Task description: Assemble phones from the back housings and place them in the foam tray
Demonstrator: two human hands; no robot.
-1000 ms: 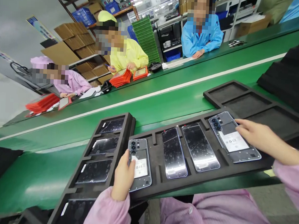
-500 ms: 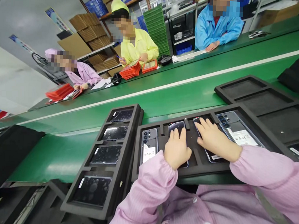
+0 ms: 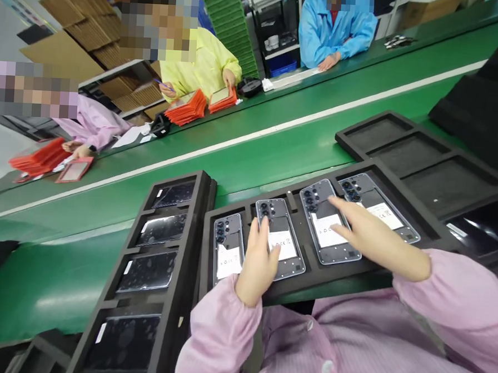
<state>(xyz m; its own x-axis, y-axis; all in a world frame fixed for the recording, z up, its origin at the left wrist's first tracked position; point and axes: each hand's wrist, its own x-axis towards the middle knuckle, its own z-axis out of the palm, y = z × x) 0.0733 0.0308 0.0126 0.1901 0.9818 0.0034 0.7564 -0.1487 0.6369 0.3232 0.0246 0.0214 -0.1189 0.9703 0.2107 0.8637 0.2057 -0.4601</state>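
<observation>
Middle of frame | your left hand (image 3: 256,265) and right hand (image 3: 367,231), spread apart, are over two phones (image 3: 291,266) | black tray (image 3: 303,239) likely stops them sliding

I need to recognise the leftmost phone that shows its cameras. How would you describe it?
Along the green worktop, find the black tray holding four phones with cameras facing upward. Take its leftmost phone, beside the tray of several dark screens. Its white label has an uneven top edge, whereas the next phone's label looks straight-edged.
</observation>
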